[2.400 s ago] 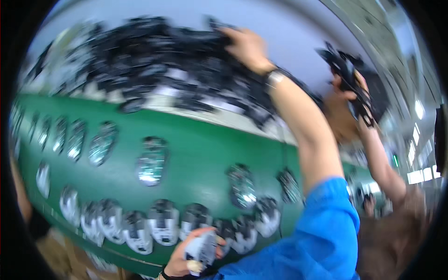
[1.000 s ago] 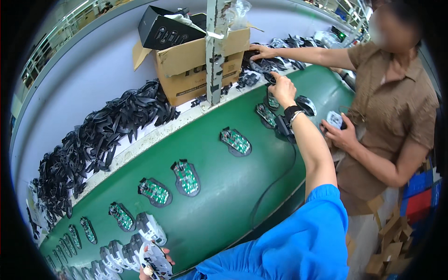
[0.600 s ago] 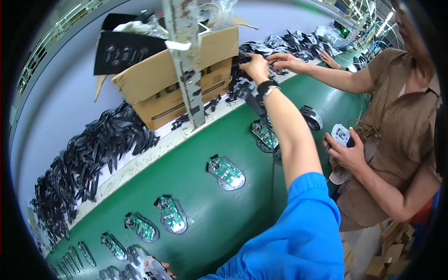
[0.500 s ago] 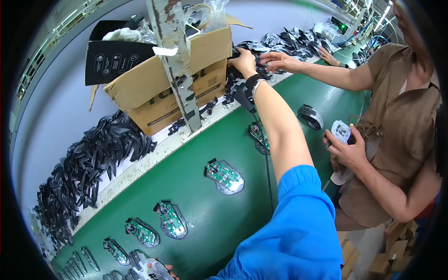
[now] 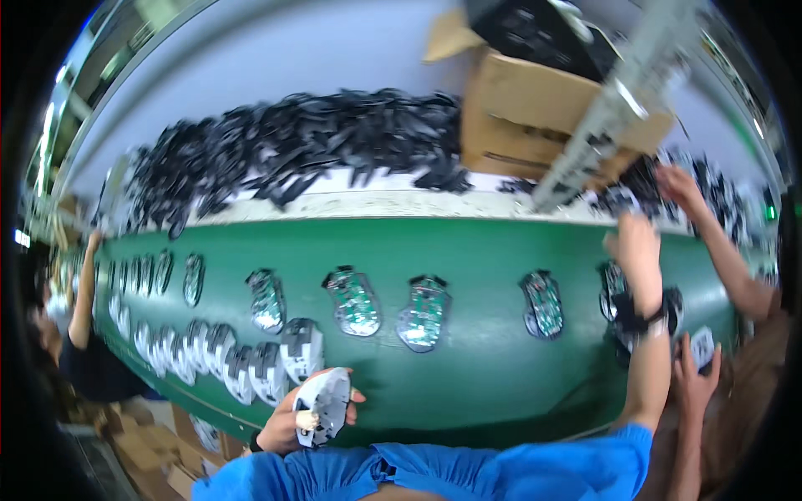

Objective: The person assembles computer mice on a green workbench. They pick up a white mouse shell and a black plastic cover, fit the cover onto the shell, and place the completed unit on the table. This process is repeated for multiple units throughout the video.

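Assembly work stands at the fetching stage: left hand [image 5: 302, 417] is clamped on a pale grey mouse shell [image 5: 322, 404], held near the body at the near edge of the green conveyor belt [image 5: 484, 250], while right hand [image 5: 637, 244] is stretched far across the belt toward the black parts [image 5: 622, 199] lying on the white ledge [image 5: 351, 203] beyond it, beside the metal upright [image 5: 614, 108]. Whether the right fingers are apart or closed on a piece cannot be told; the hand is blurred. Circuit-board mouse bases [image 5: 423, 311] lie in a row along the belt, well apart from each other, and a packed run of pale shells [image 5: 251, 363] sits at the near left. A large heap of black covers [image 5: 309, 150] fills the ledge to the left of a cardboard box [image 5: 543, 104]. A co-worker's hand [image 5: 681, 185] reaches into the same far pile, just beside the person's own. In my judgement the next move calls for a firm pinch on a single black piece without dragging its neighbours, keeping clear of the co-worker's arm, then bringing it back to meet the held shell.
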`<state>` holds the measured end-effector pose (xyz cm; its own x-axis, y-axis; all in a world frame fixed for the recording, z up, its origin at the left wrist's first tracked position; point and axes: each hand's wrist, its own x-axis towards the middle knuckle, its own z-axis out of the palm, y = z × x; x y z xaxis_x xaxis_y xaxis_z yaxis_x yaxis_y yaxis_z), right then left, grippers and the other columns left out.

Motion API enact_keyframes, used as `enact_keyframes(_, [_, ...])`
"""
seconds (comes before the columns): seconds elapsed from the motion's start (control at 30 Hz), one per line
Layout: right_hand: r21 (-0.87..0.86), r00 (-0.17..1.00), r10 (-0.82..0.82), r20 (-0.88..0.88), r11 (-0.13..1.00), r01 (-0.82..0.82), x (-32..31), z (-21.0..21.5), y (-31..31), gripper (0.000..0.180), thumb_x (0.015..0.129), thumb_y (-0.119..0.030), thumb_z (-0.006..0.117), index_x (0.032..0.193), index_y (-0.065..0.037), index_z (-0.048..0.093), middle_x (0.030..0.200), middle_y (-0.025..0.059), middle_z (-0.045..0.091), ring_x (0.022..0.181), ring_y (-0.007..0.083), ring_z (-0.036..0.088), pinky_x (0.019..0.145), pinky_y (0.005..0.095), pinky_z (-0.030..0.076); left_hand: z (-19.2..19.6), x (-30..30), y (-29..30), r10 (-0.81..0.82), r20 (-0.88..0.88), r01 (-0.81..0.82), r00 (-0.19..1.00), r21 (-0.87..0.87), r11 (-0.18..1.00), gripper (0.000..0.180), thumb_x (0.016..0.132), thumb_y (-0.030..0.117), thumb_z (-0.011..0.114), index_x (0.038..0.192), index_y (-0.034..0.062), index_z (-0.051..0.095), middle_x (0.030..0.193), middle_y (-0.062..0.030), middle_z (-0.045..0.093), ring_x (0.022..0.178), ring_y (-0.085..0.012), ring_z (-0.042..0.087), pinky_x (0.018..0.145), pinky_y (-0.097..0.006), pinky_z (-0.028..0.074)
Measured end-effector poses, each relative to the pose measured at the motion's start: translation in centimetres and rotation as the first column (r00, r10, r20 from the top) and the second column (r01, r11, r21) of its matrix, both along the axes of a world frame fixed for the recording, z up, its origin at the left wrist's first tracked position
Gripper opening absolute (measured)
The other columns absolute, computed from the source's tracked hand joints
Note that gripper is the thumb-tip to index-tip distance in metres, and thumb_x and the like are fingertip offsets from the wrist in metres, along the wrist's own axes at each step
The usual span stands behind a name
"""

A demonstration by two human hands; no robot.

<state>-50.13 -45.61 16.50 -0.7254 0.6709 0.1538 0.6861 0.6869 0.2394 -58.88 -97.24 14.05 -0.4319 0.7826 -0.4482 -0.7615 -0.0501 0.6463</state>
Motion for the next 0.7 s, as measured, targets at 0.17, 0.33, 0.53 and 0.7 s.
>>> enact_keyframes(0.17, [-0.676, 0.699, 0.600, -0.388, 0.331, -0.659, -9.9, 3.5, -15.4, 0.061, 0.071, -0.036, 0.078, 0.122, -0.006, 0.062, 0.108, 0.0166, 0.068, 0.090, 0.0286, 0.069, 0.079, 0.0380, 0.054, -1.6, 0.8, -1.4, 0.024, 0.028, -0.025, 0.999, 0.053, 0.998, 0.086, 0.072, 0.030, 0.075, 0.143, 0.0030, 0.034, 0.125, -0.0197, 0.054, 0.100, -0.0230, 0.060, 0.087, -0.033, 0.048])
enact_keyframes(0.33, [-0.442, 0.792, 0.355, -0.497, 0.682, -0.583, -26.5, -2.7, -15.0, 0.116, 0.058, -0.049, 0.082, 0.151, -0.021, 0.019, 0.149, 0.0355, 0.015, 0.134, 0.0543, 0.024, 0.102, 0.0643, 0.033, -1.5, -1.1, -0.6, -0.038, 0.015, 0.036, 0.999, 0.135, 0.990, 0.090, 0.071, 0.033, 0.078, 0.143, 0.0030, 0.033, 0.126, -0.0188, 0.054, 0.102, -0.0225, 0.060, 0.090, -0.033, 0.047])
enact_keyframes(0.53, [-0.368, 0.875, 0.418, -0.245, 0.795, -0.482, -35.6, -5.3, -19.2, 0.107, 0.055, -0.046, 0.083, 0.147, -0.025, 0.032, 0.151, 0.0277, 0.017, 0.138, 0.0533, 0.016, 0.096, 0.0744, 0.030, -1.7, -2.4, -2.9, 0.032, 0.042, -0.039, 0.999, 0.171, 0.984, 0.093, 0.069, 0.033, 0.078, 0.144, 0.0032, 0.032, 0.126, -0.0204, 0.054, 0.103, -0.0242, 0.059, 0.090, -0.034, 0.047])
enact_keyframes(0.7, [-0.381, 0.943, 0.232, -0.237, 0.871, -0.310, -38.4, -4.9, -16.8, 0.090, 0.057, -0.037, 0.085, 0.137, -0.025, 0.047, 0.144, 0.0246, 0.030, 0.131, 0.0501, 0.031, 0.090, 0.0717, 0.039, -2.1, -3.8, -5.0, 0.131, 0.034, -0.135, 0.991, 0.193, 0.972, 0.092, 0.070, 0.031, 0.076, 0.144, 0.0015, 0.030, 0.125, -0.0248, 0.053, 0.102, -0.0265, 0.059, 0.090, -0.036, 0.047])
